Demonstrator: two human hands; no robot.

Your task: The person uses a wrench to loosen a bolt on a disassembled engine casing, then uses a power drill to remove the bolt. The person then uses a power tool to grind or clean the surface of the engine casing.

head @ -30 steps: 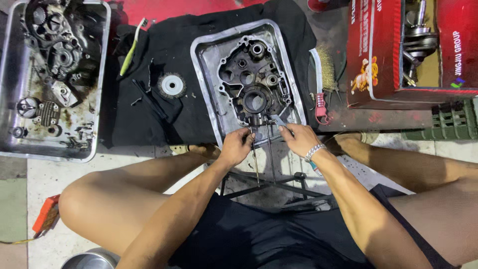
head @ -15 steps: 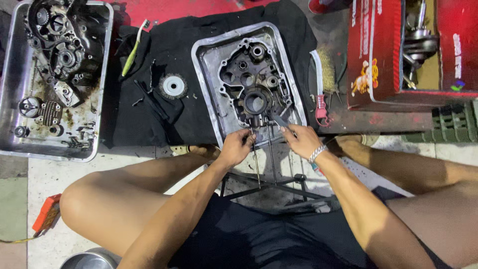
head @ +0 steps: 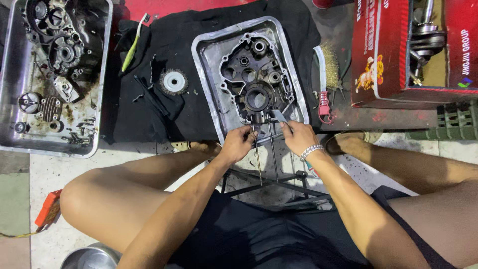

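Both hands barely shifted since a second ago; same spot at the near edge of the engine case.

Left hand (head: 239,143): fingers pinched together on a thin metal rod (head: 258,159) that runs from the case down toward the lap. Right hand (head: 298,137): clamped on a small flat blade (head: 279,115), tip at the case's lower rim, just right of the rod. A second rod sits between the hands.

Engine case (head: 255,82) lies in a shallow metal tray (head: 209,99) directly ahead of the grip, on a black cloth (head: 189,119). Left of the grip on the cloth: a round gear (head: 174,81); further up-left, a toothbrush with green handle (head: 133,44).

Far left: second metal tray (head: 10,89), greasy, holding another dark engine half, a finned part, and loose bolts.

Up-right of the grip: red cardboard box (head: 378,50), open top, cartoon figure printed on its side, crankshaft-like metal part inside. Wire brush (head: 328,57) lies between tray and box.
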